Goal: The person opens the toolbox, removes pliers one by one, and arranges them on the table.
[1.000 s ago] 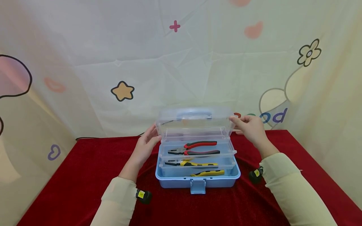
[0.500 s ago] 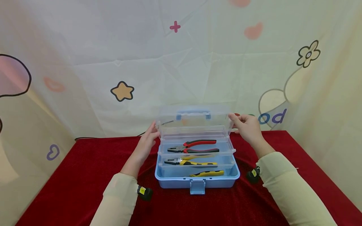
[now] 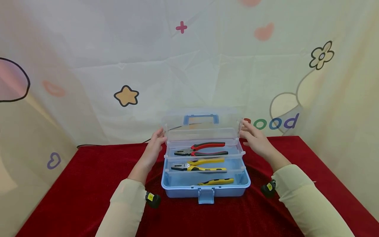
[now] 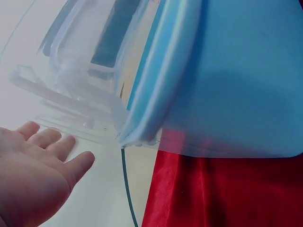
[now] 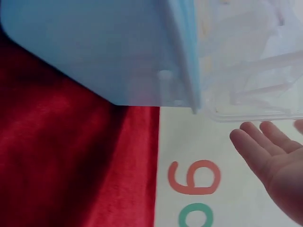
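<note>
A printed backdrop (image 3: 154,52) is hung behind the worktop (image 3: 71,197), which is covered in red cloth. A blue toolbox (image 3: 228,192) is placed centrally, near the worktop's far edge. Its clear lid (image 3: 201,134) is raised at the rear, and clear trays (image 3: 233,148) are stepped above the base, so that part of the interior is overhung. The left hand (image 3: 152,148) and right hand (image 3: 256,141) are held at either side of the lid, fingers extended and slightly spread; whether contact is made cannot be told. Red-and-black pliers (image 3: 211,153) are laid in the upper tray, yellow-and-black pliers (image 3: 205,162) below. A yellow-and-black handle (image 3: 217,181) is seen at the front, its remainder hidden. A latch (image 3: 206,197) is hung open at the front wall. A dark cable (image 3: 88,145) is noted by the far-left corner.
</note>
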{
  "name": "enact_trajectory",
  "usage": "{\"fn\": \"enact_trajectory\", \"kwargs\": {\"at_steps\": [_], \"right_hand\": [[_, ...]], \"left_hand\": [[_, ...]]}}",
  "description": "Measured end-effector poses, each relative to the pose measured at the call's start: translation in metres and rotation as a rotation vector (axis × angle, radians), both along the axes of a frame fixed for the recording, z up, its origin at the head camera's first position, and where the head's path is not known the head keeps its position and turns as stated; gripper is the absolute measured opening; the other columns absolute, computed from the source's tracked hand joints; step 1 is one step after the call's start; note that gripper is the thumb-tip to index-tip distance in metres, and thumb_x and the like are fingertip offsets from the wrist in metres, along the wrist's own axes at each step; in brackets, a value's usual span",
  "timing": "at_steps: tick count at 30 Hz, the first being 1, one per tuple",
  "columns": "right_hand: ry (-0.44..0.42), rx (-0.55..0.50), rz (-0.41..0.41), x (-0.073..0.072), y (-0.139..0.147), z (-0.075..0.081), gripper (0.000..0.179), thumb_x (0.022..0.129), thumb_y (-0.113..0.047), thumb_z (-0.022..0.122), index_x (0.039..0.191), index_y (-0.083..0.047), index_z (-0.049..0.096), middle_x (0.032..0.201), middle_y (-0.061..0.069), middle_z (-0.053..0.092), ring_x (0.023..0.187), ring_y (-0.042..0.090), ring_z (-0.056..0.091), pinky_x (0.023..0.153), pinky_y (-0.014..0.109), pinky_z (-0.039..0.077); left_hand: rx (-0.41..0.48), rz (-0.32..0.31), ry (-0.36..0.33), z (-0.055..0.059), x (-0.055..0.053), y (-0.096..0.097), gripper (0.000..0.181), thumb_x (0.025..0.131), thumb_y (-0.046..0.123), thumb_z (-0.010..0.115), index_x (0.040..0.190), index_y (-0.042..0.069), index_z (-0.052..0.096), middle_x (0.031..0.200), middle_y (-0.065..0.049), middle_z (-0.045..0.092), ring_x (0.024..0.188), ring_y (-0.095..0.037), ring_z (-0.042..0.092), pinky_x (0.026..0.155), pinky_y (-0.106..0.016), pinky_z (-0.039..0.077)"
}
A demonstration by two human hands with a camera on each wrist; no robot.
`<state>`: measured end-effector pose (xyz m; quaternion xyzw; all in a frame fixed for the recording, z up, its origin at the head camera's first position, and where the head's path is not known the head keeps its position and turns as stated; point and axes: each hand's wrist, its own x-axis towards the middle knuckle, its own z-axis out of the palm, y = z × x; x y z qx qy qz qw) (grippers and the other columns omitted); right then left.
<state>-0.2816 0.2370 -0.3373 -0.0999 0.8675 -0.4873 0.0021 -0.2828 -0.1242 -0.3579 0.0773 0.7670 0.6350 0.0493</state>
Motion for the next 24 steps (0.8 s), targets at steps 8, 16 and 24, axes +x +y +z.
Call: {"fn": "enact_trajectory", "kwargs": {"at_steps": [8,16,24], "right_hand": [[-0.060,-0.127,0.040,-0.002,0.001,-0.011,0.063,0.099,-0.028,0.037,0.153,-0.023,0.004,0.154,0.018,0.023,0.138,0.042,0.030,0.107,0.060,0.031],[-0.107,-0.151,0.037,0.000,0.000,-0.021,0.065,0.096,-0.021,0.038,0.153,-0.016,0.006,0.158,0.014,0.014,0.141,0.041,0.024,0.108,0.055,0.032],[-0.177,-0.236,0.032,-0.005,-0.005,-0.028,0.073,0.093,-0.018,0.039,0.152,-0.029,-0.002,0.159,0.013,0.010,0.139,0.043,0.028,0.108,0.055,0.033]], "left_hand": [[0.044,-0.021,-0.067,-0.010,-0.001,0.002,0.073,0.091,0.037,0.044,0.152,0.031,0.005,0.160,-0.005,0.009,0.145,-0.031,0.018,0.114,-0.061,0.015],[0.106,-0.021,-0.103,-0.019,-0.003,-0.001,0.059,0.094,0.035,0.033,0.151,0.023,0.019,0.159,-0.004,0.016,0.146,-0.029,0.016,0.117,-0.054,0.015],[0.207,-0.049,-0.153,-0.024,-0.005,0.000,0.060,0.095,0.041,0.037,0.150,0.032,0.017,0.157,-0.001,0.021,0.145,-0.026,0.022,0.118,-0.050,0.017]]}}
